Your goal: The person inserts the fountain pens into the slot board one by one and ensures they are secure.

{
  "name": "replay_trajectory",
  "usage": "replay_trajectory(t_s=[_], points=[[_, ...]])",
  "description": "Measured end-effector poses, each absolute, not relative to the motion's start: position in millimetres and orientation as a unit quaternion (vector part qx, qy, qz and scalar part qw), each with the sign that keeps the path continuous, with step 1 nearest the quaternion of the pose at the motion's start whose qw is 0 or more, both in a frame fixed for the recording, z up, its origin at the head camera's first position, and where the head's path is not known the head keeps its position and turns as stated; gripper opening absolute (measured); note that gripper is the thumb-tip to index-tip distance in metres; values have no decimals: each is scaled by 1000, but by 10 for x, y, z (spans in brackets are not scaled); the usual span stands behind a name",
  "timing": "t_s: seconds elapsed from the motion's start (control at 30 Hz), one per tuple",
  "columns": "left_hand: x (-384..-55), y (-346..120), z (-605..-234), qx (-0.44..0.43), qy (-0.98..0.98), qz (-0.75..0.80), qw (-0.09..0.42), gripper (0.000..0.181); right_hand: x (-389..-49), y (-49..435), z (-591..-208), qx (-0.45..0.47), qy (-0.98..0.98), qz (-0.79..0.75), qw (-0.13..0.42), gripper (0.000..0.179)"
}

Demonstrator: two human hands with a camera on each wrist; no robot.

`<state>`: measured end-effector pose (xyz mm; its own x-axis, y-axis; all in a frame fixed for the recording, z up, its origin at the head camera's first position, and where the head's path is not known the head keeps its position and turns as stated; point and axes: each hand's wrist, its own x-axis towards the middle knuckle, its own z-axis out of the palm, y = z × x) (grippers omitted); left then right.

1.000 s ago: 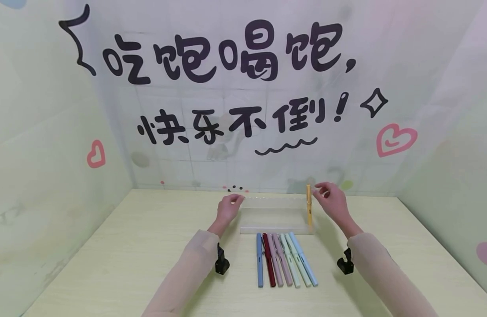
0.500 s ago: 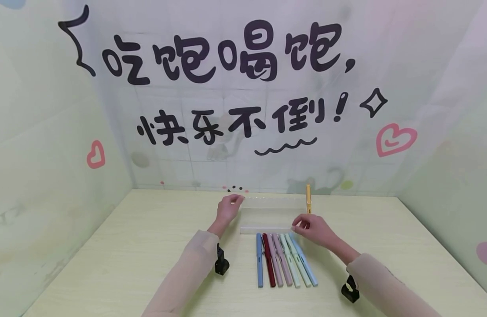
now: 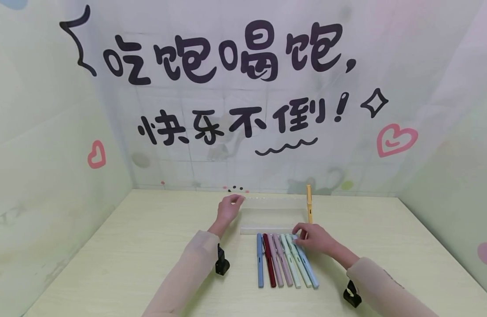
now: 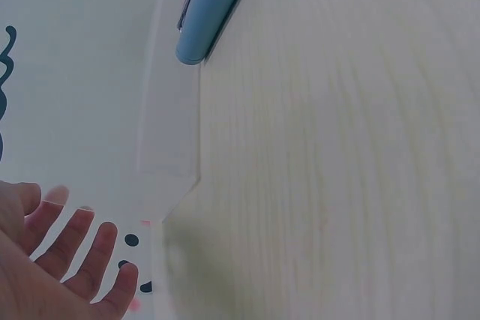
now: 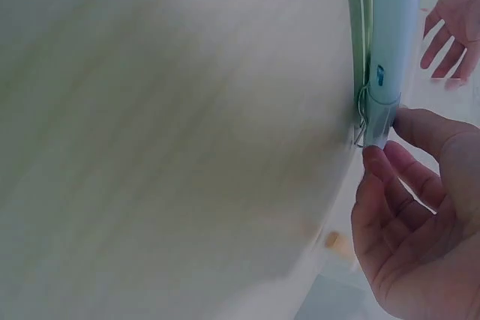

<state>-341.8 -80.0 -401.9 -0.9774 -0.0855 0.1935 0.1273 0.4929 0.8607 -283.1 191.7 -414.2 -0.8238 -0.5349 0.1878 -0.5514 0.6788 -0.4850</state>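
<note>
My right hand (image 3: 317, 238) pinches the cap end of a light blue pen (image 3: 309, 269), the rightmost in a row of pens lying on the table. In the right wrist view, thumb and fingertips meet around the cap of that pen (image 5: 394, 28). My left hand (image 3: 229, 209) holds the upper left corner of a clear plastic pen stand (image 3: 259, 230) between thumb and index finger. Its other fingers are spread in the left wrist view. A yellow pen (image 3: 309, 198) stands upright at the right end of the stand.
Left of the light blue pen lie two pale green pens (image 3: 291, 262), two mauve pens (image 3: 276, 264), a dark red pen (image 3: 269, 262) and a blue pen (image 3: 260, 264). A printed backdrop (image 3: 227, 171) rises behind the wooden table (image 3: 148, 264).
My right hand has moved from beside the yellow pen down and left to the light blue pen, and now pinches it. The pen's lower end has shifted slightly. My left hand stays put.
</note>
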Motion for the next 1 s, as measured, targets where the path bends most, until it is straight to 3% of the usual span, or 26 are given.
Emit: replay_trajectory(t_s=[0.17, 0.67, 1.0], points=[[-3422, -797, -4025, -11, -857, -504, 106, 27, -2815, 1953, -4126, 307, -911, 274, -4, 14], [-3428, -796, -4024, -13, -857, -504, 105, 28, -2804, 1969, -4141, 363, -903, 226, 33, 21], [-3408, -795, -4003, -12, -858, -502, 105, 27, -2779, 1992, -4128, 377, -902, 208, 26, 22]])
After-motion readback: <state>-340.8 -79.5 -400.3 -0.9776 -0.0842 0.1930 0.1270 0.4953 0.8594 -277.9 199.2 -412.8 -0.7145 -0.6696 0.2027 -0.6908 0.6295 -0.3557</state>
